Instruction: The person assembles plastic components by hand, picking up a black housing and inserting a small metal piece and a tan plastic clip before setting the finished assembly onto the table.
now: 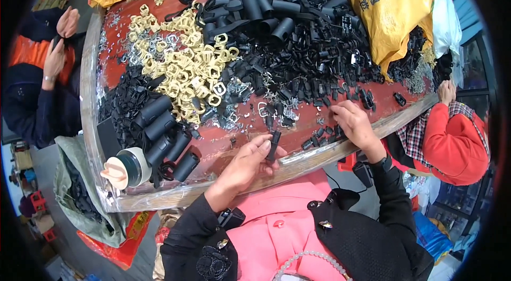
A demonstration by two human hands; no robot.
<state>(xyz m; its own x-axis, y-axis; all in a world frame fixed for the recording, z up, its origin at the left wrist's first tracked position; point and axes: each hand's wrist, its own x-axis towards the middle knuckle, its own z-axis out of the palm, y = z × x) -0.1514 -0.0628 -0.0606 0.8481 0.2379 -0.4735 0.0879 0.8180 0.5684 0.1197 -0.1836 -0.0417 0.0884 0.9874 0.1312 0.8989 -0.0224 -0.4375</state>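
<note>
My left hand (247,161) is at the table's near edge, thumb and fingers closed on a small, narrow black plastic part (273,145) that stands up from the grip. To its right, my right hand (354,124) hovers low over the table with bent fingers apart, and no part shows in it. Below that hand lies a loose group of small black plastic pieces (319,138) along the edge. Just beyond the left hand are small metal clips (287,116) and black bits.
A red tabletop (215,156) carries heaps of cream plastic rings (183,68), black tubes (261,4) and small black parts (308,57). A lidded bottle (130,168) stands at the left corner. A yellow sack (394,9) lies far right. Co-workers (452,142) sit at both sides.
</note>
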